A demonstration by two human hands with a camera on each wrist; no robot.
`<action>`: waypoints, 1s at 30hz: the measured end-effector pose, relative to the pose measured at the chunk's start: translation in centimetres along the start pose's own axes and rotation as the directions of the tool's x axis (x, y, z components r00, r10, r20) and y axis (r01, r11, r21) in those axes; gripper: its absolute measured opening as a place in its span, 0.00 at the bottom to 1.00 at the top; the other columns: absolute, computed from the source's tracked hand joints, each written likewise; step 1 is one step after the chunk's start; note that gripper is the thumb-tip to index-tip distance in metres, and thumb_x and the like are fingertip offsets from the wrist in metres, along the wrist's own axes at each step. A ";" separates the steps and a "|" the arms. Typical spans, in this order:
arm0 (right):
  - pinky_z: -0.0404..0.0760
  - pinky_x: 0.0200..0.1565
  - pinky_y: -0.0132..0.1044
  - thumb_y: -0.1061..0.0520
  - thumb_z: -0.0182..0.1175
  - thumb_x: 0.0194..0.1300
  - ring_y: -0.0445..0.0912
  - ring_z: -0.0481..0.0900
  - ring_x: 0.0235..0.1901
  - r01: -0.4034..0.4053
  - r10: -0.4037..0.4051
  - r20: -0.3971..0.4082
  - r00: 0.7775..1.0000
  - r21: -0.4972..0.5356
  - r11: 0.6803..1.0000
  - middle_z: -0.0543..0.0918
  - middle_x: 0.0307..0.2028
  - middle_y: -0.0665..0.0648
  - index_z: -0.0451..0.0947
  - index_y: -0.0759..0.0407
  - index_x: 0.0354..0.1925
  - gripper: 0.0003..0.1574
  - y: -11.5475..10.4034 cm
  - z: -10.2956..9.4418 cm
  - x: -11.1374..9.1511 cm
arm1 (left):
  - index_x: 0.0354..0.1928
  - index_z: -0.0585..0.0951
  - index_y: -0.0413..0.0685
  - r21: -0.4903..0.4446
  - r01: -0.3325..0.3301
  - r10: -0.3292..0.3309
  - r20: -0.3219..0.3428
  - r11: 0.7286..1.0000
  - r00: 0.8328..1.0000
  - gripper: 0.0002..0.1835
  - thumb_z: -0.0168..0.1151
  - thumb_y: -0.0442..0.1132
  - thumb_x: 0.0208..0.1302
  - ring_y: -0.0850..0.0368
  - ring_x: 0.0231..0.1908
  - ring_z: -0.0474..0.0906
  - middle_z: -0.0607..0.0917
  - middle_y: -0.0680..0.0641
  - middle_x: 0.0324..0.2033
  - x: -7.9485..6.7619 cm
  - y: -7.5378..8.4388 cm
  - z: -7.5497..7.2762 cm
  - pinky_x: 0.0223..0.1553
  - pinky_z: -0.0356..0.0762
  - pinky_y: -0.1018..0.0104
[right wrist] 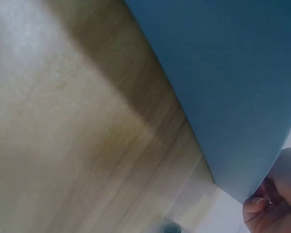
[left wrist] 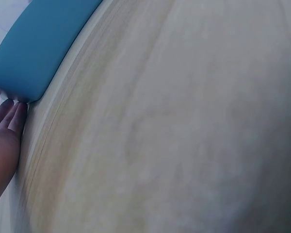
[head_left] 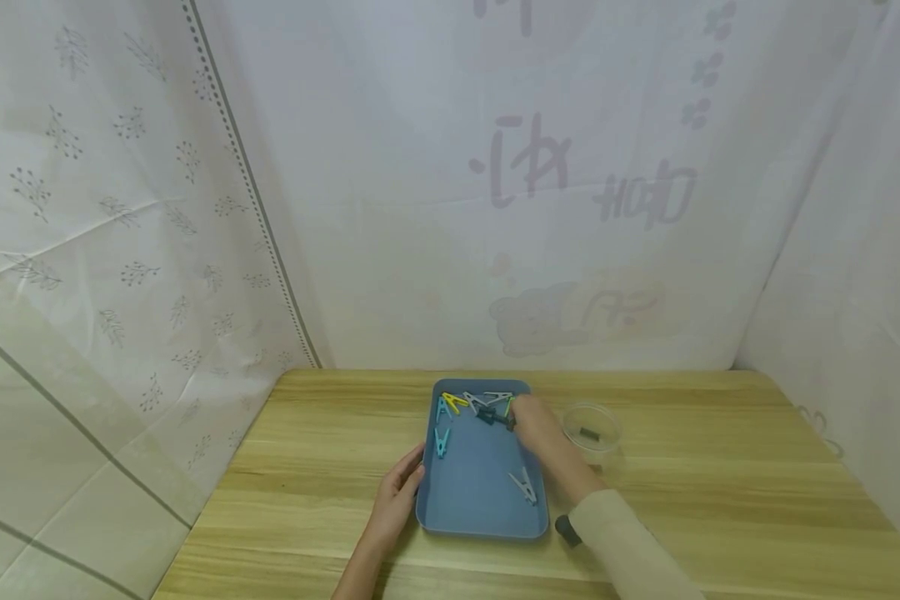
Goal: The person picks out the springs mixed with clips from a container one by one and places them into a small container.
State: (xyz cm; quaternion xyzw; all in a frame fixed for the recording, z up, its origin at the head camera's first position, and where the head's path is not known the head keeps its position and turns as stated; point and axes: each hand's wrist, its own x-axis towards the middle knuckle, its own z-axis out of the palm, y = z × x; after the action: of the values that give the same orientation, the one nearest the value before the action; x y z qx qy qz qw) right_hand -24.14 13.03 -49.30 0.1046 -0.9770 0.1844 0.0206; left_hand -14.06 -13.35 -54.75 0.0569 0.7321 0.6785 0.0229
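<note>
A blue tray (head_left: 480,500) lies on the wooden table. My left hand (head_left: 396,504) rests along its left side, and the left wrist view shows the fingers (left wrist: 19,116) nearly straight against the wall. My right hand (head_left: 534,425) reaches over the far right corner, fingers curled. Beside its fingertips are a dark clip-like piece (head_left: 487,415) and a green clip (head_left: 509,405); whether it pinches either is hidden. A yellow clothespin (head_left: 453,402), two teal clothespins (head_left: 441,442) and grey clothespins (head_left: 472,403) lie along the far and left sides. Another grey clothespin (head_left: 524,486) lies near right.
Right of the tray stands a round clear dish (head_left: 607,433) with a small dark piece (head_left: 589,434) inside. A black object (head_left: 567,531) shows by the right sleeve (head_left: 630,546). Patterned cloth (head_left: 420,208) hangs behind the table (head_left: 330,467).
</note>
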 end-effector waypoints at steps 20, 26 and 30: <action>0.90 0.35 0.47 0.71 0.66 0.67 0.52 0.85 0.33 0.169 -0.151 0.080 0.985 -0.325 0.930 0.87 0.36 0.61 0.85 0.63 0.35 0.06 -0.5 0.1 0.3 | 0.77 0.66 0.32 -0.011 -0.001 0.002 0.012 1.000 1.000 0.26 0.50 0.36 0.84 0.34 0.78 0.60 0.67 0.32 0.76 0.2 -0.1 -0.1 0.77 0.62 0.43; 0.91 0.37 0.45 0.67 0.71 0.64 0.52 0.88 0.35 0.185 -0.179 0.048 0.983 -0.319 0.930 0.88 0.35 0.60 0.88 0.61 0.33 0.03 -0.3 0.4 0.4 | 0.77 0.66 0.32 -0.017 0.000 0.001 0.012 1.000 1.000 0.26 0.50 0.36 0.84 0.34 0.78 0.60 0.67 0.31 0.76 0.2 -0.1 -0.1 0.77 0.61 0.43; 0.90 0.38 0.43 0.64 0.72 0.63 0.52 0.89 0.36 0.186 -0.187 0.023 0.982 -0.286 0.940 0.90 0.35 0.58 0.88 0.58 0.32 0.03 -0.1 0.4 0.3 | 0.77 0.65 0.32 -0.016 -0.006 0.007 0.014 1.000 1.000 0.26 0.49 0.35 0.84 0.34 0.78 0.60 0.67 0.31 0.76 0.2 -0.1 -0.1 0.77 0.62 0.43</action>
State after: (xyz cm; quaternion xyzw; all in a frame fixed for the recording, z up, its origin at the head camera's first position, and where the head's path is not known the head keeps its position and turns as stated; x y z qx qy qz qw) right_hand -24.40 12.70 -49.60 0.1922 -0.9791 0.0383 0.0551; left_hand -14.28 -13.46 -54.85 0.0638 0.7262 0.6841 0.0262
